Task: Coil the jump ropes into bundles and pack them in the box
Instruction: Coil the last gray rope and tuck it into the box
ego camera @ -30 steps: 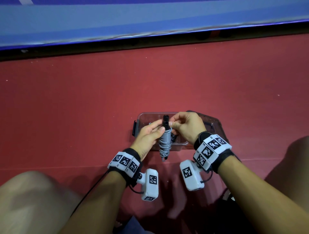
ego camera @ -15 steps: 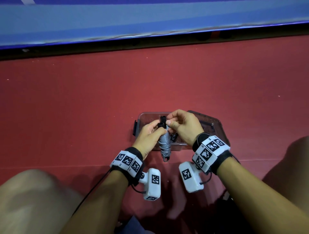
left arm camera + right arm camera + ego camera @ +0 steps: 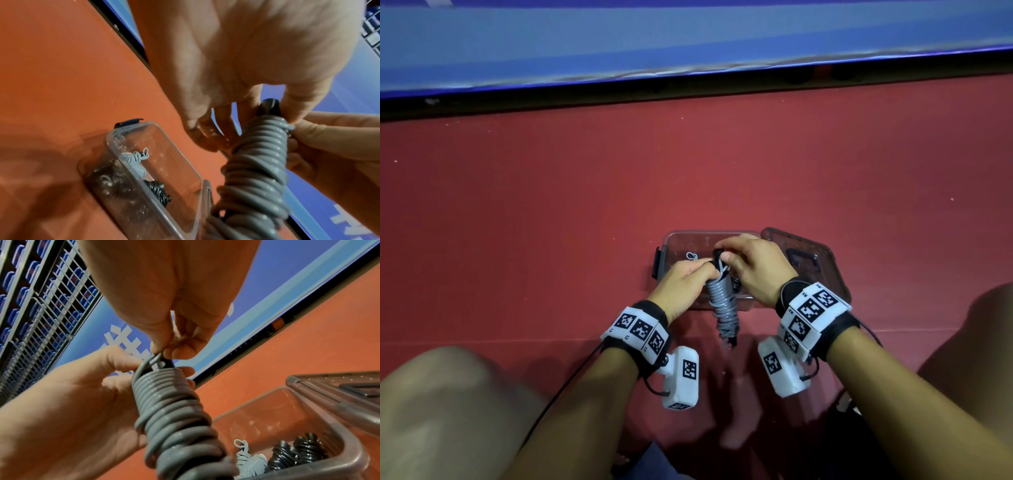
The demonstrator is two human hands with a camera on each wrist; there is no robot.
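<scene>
Fingers of the left hand (image 3: 681, 286) stay wrapped around the grey rope bundle (image 3: 720, 301) above the clear box (image 3: 671, 240). Right hand (image 3: 756, 267) fingertips (image 3: 158, 345), on the handle a second ago, now pinch the loose rope end (image 3: 153, 361); probably tucking it, then packing.

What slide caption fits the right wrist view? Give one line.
Right hand pinches the loose end atop the grey coiled rope that the left hand grips, above the clear box.
</scene>
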